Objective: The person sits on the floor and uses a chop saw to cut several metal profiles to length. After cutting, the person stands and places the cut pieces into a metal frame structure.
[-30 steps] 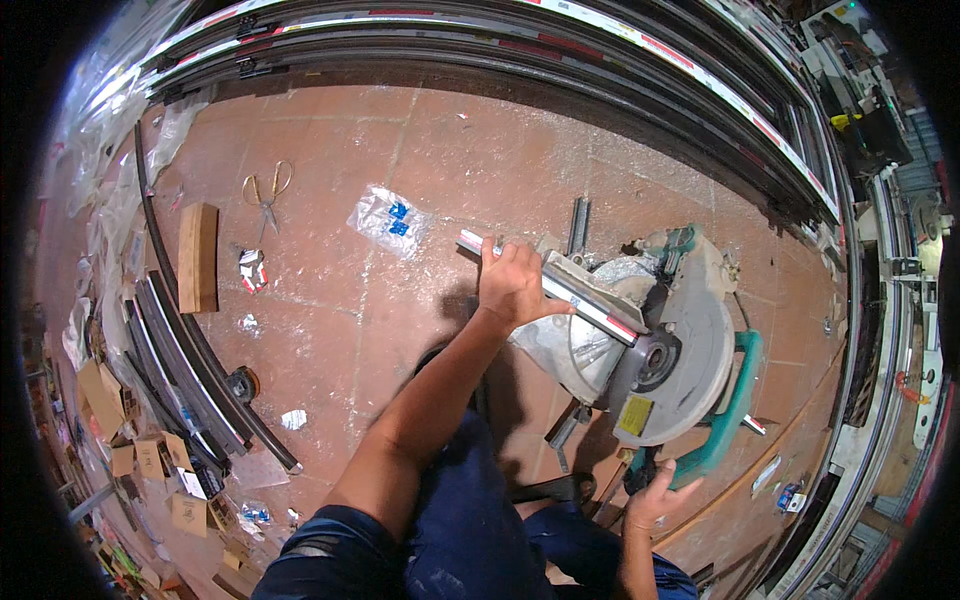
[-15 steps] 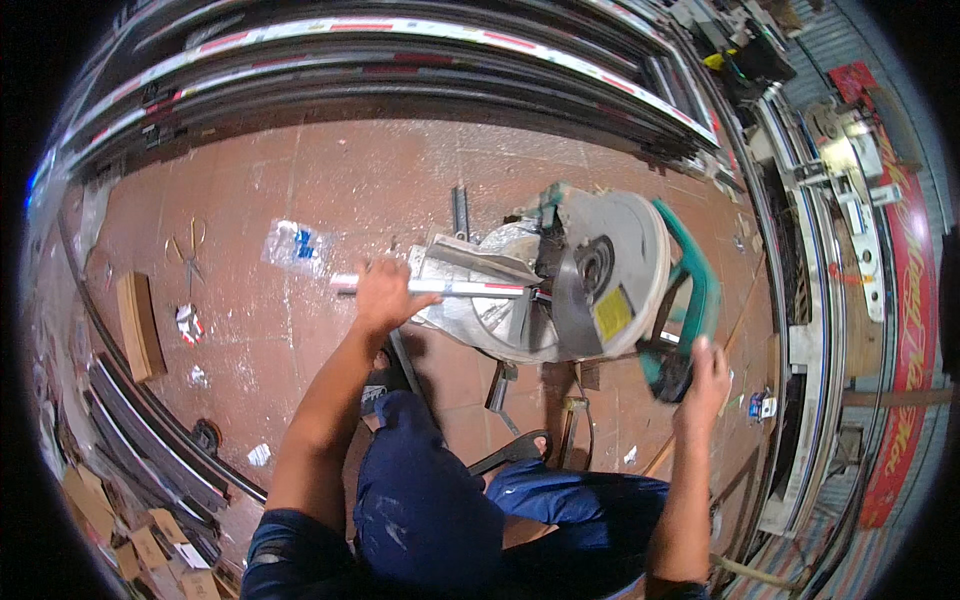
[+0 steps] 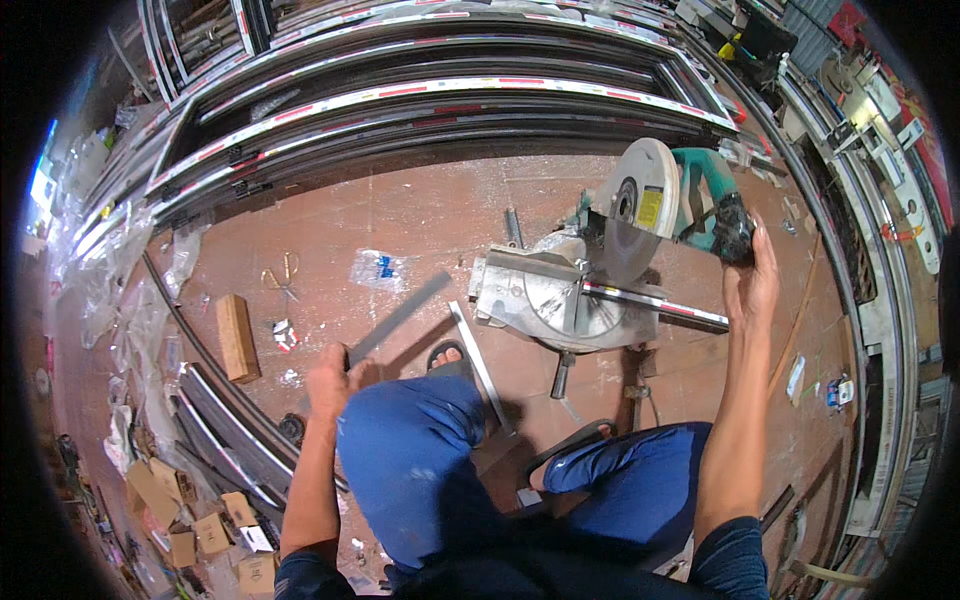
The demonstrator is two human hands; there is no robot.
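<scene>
A mitre saw (image 3: 560, 300) with a grey base and a green handle stands on the floor in front of me. Its round blade (image 3: 632, 245) is raised above the base. My right hand (image 3: 752, 285) is closed on the saw's black and green handle (image 3: 712, 205). Lying across the right part of the base, a metal profile (image 3: 665, 302) with red and white film juts out past it. At my left knee, my left hand (image 3: 330, 380) grips a dark grey metal bar (image 3: 405, 315), tilted up and away from me, clear of the saw.
Long framed profiles (image 3: 470, 85) are stacked along the far side. On the floor lie a white strip (image 3: 480, 365), scissors (image 3: 281, 278), a plastic bag (image 3: 378, 270) and a wooden block (image 3: 236, 338). Cardboard pieces (image 3: 210, 533) sit at lower left. Long rails (image 3: 885, 400) line the right.
The saw head has swung up, with my right hand still on its handle. My left hand has come off the saw base toward my left knee, now with a dark bar in it.
</scene>
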